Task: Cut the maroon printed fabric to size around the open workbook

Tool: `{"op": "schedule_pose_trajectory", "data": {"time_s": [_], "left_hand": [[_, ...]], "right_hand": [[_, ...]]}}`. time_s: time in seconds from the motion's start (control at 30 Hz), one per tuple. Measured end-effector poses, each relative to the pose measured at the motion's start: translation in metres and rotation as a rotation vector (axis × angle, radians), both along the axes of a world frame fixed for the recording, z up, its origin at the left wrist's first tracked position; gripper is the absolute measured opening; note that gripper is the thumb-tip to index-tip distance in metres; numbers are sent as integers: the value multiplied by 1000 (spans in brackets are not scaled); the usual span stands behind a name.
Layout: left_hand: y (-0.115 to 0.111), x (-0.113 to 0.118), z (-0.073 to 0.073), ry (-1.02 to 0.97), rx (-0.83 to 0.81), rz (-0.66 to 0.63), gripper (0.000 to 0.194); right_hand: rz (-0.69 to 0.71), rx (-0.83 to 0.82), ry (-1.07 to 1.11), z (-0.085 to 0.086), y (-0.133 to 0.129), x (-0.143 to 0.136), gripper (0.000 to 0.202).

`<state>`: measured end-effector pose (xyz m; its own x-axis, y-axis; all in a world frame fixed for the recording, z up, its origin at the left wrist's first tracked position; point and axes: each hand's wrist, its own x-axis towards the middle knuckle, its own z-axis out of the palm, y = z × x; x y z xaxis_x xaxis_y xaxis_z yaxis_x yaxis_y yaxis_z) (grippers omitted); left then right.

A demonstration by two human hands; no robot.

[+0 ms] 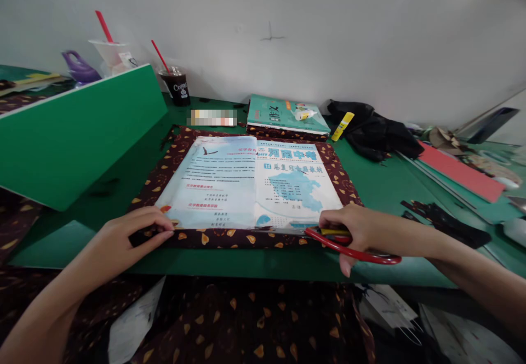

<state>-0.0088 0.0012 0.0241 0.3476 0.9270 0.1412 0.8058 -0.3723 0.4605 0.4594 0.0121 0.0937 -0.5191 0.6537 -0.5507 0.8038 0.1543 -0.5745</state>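
An open book (222, 188) with printed pages lies on a dark cloth (238, 238) patterned with orange drops, whose border shows around it. At the book's lower left corner, my left hand (142, 229) is closed, thumb and forefinger pinching the cloth's near edge. My right hand (353, 232) grips a pair of scissors (357, 252) with red handles at the lower right. Their blades point left along the book's bottom edge, close to the cloth; whether they are open there is hard to see.
A green mat (246, 265) covers the table. Behind the book are a teal book (279, 113), a glue stick (343, 126) and a black bag (370, 125). A dark cup with a straw (176, 87) stands by a green board (90, 134). Red card (464, 172) lies right.
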Motion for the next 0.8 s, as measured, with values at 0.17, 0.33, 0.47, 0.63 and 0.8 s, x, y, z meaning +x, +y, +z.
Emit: {"op": "schedule_pose_trajectory", "data": {"time_s": [0.17, 0.33, 0.47, 0.63, 0.8], "left_hand": [[-2, 5, 4, -39, -24, 25, 28], [-3, 6, 5, -27, -19, 22, 29], [-2, 6, 5, -17, -9, 31, 31], [1, 1, 2, 18, 19, -8, 28], [1, 1, 2, -3, 9, 4, 30]], "right_hand": [[-8, -8, 17, 0, -2, 0, 38], [5, 38, 5, -5, 0, 1, 45], [-1, 64, 4, -6, 0, 0, 46], [13, 105, 1, -15, 2, 5, 50], [16, 127, 6, -17, 2, 4, 44]]}}
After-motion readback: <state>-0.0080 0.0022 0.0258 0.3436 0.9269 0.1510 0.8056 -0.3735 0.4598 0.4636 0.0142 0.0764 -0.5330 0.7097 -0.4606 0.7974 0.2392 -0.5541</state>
